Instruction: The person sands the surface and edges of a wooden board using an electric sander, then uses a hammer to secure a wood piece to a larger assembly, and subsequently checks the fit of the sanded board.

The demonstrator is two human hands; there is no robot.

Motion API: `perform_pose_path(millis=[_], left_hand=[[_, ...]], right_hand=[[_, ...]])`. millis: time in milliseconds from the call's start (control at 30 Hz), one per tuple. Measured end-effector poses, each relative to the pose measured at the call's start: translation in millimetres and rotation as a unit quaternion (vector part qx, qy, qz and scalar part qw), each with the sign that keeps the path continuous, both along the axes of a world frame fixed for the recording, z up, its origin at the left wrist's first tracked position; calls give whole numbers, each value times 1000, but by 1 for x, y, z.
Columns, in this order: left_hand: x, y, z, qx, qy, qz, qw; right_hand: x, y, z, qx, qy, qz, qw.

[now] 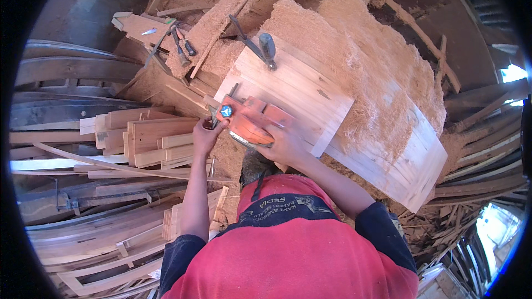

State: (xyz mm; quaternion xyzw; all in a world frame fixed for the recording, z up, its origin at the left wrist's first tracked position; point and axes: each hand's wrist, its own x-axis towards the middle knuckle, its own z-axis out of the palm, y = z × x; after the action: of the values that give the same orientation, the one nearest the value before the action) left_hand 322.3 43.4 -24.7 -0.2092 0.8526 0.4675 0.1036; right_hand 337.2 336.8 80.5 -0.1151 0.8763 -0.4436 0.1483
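Note:
An orange electric planer (257, 119) with a blue-topped knob sits at the near left edge of a pale wooden board (293, 91). My right hand (285, 147) is wrapped round its rear handle. My left hand (206, 135) is closed beside the planer's front end, next to a dark metal piece (213, 115); what its fingers hold, if anything, is hidden. A clamp (267, 52) with a thick dark handle grips the board's far side.
Wood shavings (343, 50) heap over the bench and a second board (413, 171). Hand tools (181, 44) lie at the far left. Cut timber (147, 138) is stacked left, and curved planks (482, 149) line the right.

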Motion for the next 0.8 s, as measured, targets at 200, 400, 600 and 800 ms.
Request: perform_pose_path(millis=[200, 400, 600, 800], left_hand=[[-40, -63, -12, -30, 17, 53, 998], [-85, -114, -2, 11, 49, 85, 995], [-26, -40, -13, -21, -42, -68, 997], [91, 170, 36, -46, -95, -137, 985]], right_hand=[[-45, -65, -15, 18, 29, 3, 999], [-100, -127, -27, -45, 44, 19, 998], [-16, -11, -6, -26, 24, 19, 999], [125, 166, 14, 22, -28, -59, 998]])
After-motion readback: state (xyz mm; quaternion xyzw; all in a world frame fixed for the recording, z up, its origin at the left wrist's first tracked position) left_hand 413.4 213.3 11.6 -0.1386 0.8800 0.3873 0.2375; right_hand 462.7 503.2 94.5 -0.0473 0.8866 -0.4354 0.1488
